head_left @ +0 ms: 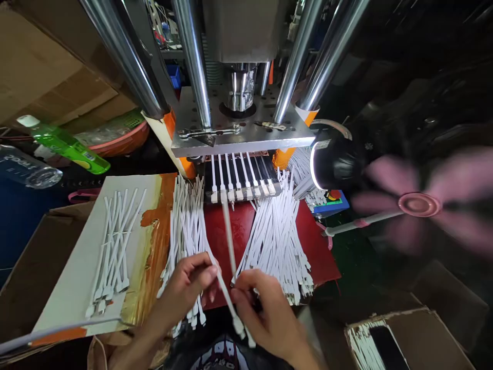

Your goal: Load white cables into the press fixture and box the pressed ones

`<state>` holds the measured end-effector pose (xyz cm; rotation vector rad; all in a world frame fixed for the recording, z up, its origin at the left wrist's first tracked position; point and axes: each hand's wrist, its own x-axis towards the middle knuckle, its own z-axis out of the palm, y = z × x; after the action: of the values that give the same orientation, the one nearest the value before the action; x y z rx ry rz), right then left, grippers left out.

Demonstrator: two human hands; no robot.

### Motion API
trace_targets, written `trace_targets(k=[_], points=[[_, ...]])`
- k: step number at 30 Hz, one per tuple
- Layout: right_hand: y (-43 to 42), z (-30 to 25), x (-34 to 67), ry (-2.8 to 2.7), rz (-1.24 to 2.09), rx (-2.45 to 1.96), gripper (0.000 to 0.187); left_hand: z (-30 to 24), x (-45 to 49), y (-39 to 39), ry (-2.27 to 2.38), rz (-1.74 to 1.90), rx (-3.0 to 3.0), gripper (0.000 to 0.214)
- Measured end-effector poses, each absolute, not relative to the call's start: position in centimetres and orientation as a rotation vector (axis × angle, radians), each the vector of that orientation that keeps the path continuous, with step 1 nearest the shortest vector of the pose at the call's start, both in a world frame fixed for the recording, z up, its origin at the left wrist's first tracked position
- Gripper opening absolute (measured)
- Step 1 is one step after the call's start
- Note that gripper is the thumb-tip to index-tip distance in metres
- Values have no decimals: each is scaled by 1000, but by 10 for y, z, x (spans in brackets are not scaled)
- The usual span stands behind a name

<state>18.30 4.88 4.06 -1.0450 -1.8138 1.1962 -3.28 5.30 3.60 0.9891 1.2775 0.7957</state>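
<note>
My left hand [185, 293] and my right hand [265, 313] are close together low in the middle, both pinched on thin white cable pieces [230, 293] with plug ends. One long white strip [228, 226] runs from my hands up to the press fixture [241, 182], where several white strips sit side by side in slots. A pile of white cable pieces [187, 216] lies left of my hands and a larger fanned pile [277, 236] lies to the right, both on a red mat [239, 221].
A press machine with chrome columns [192, 61] and a steel plate [239, 136] stands ahead. A white board [96, 246] at left carries more cable pieces [113, 241]. A green bottle [65, 144], a spinning pink fan [419, 204], a lit lamp [327, 164] and cardboard boxes [408, 339] surround the area.
</note>
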Motion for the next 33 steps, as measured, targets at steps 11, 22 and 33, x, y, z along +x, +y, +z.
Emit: trace_targets(k=[11,22,33], points=[[39,33,188,-1683,1560,-1048,27,31,-9,21,1370,949,1481,27],[58,40,183,-1443,1484,-1103,21,-6,4,-12,1203,678,1764,22],[48,28,193,-1549,1442,-1051,17,-11,6,-5,1258,638,1726,29]])
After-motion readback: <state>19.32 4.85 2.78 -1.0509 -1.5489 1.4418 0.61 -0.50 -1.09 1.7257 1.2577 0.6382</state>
